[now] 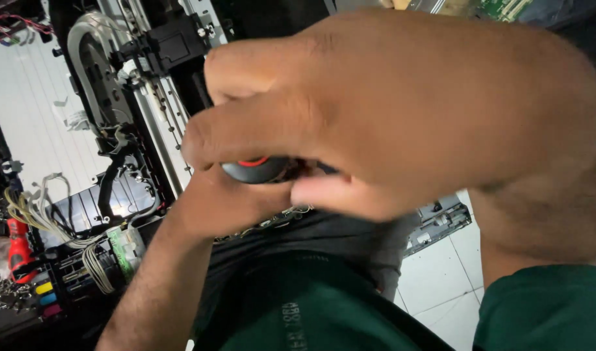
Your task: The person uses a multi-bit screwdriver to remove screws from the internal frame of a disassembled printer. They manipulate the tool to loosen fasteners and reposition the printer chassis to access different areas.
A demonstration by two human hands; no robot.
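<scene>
The right hand [402, 110] curls close to the camera, fingers wrapped around a rounded black handle with a red ring [255, 169]. The left hand [213, 201] grips the same handle from below. Behind lies an opened printer [142, 97] of black plastic, metal rails and pale ribbed cables, on white floor tiles [447, 273].
</scene>
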